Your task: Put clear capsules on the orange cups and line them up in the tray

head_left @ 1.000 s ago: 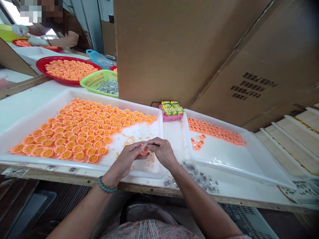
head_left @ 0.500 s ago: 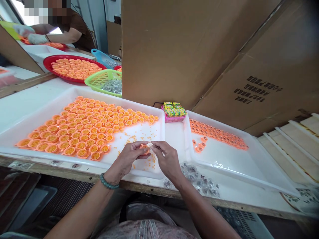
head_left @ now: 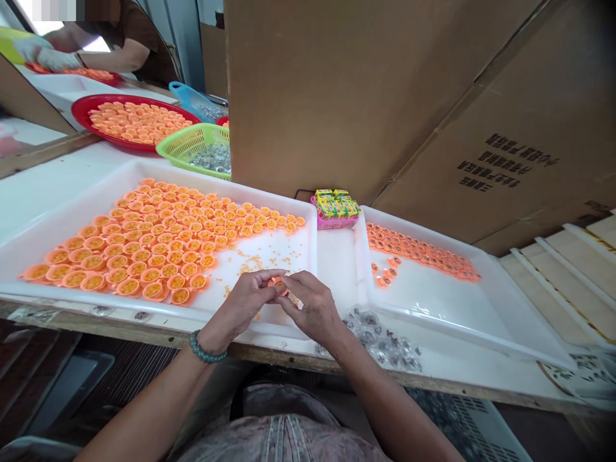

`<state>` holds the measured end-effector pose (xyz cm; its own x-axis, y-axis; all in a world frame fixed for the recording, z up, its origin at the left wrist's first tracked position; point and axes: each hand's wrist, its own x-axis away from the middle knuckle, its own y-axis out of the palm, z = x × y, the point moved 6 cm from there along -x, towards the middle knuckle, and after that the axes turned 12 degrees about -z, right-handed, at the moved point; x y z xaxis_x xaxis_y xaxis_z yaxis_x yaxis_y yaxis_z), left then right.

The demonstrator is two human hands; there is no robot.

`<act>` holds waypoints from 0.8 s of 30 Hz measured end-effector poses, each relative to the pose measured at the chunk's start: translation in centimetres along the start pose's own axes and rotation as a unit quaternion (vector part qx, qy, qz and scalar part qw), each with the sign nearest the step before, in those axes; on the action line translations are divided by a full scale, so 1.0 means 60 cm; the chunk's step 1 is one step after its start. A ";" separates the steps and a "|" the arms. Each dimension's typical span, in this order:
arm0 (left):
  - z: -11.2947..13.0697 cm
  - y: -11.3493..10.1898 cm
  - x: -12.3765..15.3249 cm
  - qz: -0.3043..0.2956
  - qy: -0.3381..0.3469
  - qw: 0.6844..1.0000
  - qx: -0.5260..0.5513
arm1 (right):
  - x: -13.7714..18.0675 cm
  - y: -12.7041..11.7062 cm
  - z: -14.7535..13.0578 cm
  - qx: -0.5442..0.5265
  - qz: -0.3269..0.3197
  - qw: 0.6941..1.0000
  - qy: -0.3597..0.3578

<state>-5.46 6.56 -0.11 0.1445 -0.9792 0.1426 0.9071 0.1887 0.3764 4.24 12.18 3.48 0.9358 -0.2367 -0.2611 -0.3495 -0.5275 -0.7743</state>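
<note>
Between both hands is a small orange cup point(head_left: 278, 283), mostly covered by fingers. My left hand point(head_left: 246, 300), with a green bead bracelet point(head_left: 206, 348) at its wrist, is closed around the cup's left side. From the right, the fingers of my right hand point(head_left: 312, 303) are pressed onto the cup's edge and top. Both hands are over the front right corner of a white tray point(head_left: 250, 247), where small yellow bits lie scattered. Rows of orange cups point(head_left: 144, 253) with yellow bits inside fill the tray's left part. Clear plastic lids point(head_left: 380, 340) lie by my right forearm.
At right, another white tray point(head_left: 423, 298) holds rows of dark-centred orange pieces point(head_left: 423, 250). Between the trays stands a pink basket point(head_left: 337, 223) of yellow-green packets. Cardboard point(head_left: 346, 90) walls the back. A red basin point(head_left: 81, 115), a green basket point(head_left: 178, 151) and a gloved co-worker point(head_left: 129, 48) are at upper left.
My right hand has closed in over the cup, its fingers now lying on the top and edge. The whole view has shifted slightly.
</note>
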 end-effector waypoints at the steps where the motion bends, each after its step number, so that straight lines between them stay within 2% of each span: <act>1: 0.001 -0.001 0.002 0.013 0.001 1.000 0.000 | 0.001 0.001 0.000 0.002 0.001 1.000 -0.001; 4: 0.006 -0.004 0.006 0.039 0.009 0.999 0.007 | 0.006 0.001 0.006 -0.028 0.021 0.999 0.008; 9: 0.007 -0.001 0.002 0.014 0.017 1.000 0.003 | 0.006 -0.013 0.039 -0.190 0.009 0.978 0.089; 11: 0.003 -0.002 0.000 0.010 0.001 1.000 -0.023 | 0.000 -0.018 0.044 -0.212 0.002 0.969 0.125; 14: -0.002 -0.002 0.000 0.001 -0.020 0.998 -0.057 | -0.016 -0.014 0.039 -0.168 -0.029 0.974 0.147; 18: -0.006 -0.002 0.000 -0.011 -0.044 0.997 -0.057 | -0.027 -0.003 0.030 -0.075 -0.071 0.986 0.134; 21: -0.008 0.001 -0.002 -0.015 -0.069 0.994 -0.082 | -0.019 -0.003 0.025 -0.053 -0.054 0.989 0.130; 24: -0.011 0.007 -0.003 -0.016 -0.091 0.991 -0.099 | -0.001 -0.018 0.027 -0.090 -0.019 0.986 0.142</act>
<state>-4.83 6.77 -0.60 0.0570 -0.9510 0.3038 0.9723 0.1220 0.1993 4.61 14.10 3.41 0.9071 -0.4187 -0.0424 -0.3403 -0.6704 -0.6594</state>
